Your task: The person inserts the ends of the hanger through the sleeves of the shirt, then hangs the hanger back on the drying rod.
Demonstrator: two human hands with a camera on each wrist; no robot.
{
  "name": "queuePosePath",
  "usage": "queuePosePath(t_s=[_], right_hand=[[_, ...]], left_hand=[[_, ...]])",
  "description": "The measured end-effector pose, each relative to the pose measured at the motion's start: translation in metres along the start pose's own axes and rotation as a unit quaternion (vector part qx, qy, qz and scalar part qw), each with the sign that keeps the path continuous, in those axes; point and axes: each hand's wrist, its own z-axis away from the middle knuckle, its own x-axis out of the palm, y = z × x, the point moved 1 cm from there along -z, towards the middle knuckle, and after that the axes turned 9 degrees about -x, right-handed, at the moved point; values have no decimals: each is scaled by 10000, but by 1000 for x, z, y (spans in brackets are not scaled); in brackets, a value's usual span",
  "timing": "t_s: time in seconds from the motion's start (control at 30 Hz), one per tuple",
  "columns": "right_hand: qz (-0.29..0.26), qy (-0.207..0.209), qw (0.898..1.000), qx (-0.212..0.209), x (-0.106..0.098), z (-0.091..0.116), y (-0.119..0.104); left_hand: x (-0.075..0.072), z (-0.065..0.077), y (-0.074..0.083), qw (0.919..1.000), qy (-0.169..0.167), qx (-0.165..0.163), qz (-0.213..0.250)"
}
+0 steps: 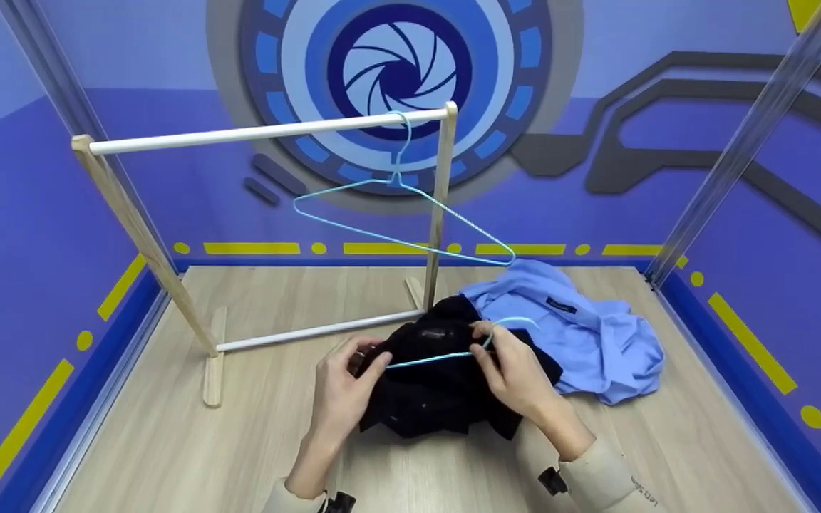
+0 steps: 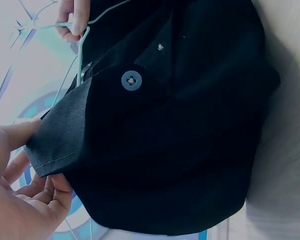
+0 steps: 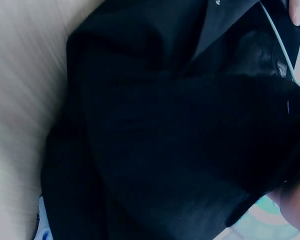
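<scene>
A black buttoned shirt [image 1: 417, 406] lies bunched on the table, with a light-blue hanger [image 1: 428, 359] partly inside it. My left hand [image 1: 343, 388] pinches the shirt's collar between thumb and fingers; the left wrist view shows the folded collar flap [image 2: 65, 127] and a button [image 2: 131, 80]. Near the base of its hook, my right hand [image 1: 517, 374] grips the hanger. The hook points to the right over a blue shirt. Black cloth hides most of the right hand in the right wrist view, and the hanger's lower part is covered.
A wooden rack [image 1: 147, 249] with white rods [image 1: 261, 132] stands behind and to the left. Another light-blue hanger [image 1: 343, 226] hangs at the top rod's right end. A crumpled blue shirt [image 1: 589, 349] lies right of the black one. Patterned panels [image 1: 760, 299] enclose the table.
</scene>
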Motion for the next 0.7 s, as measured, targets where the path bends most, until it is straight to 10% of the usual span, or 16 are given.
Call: queuePosePath(t_s=[0.7], right_hand=[[471, -573, 9963, -441, -9, -10, 1]], left_hand=[[30, 2, 6, 9983, -440, 284, -261]])
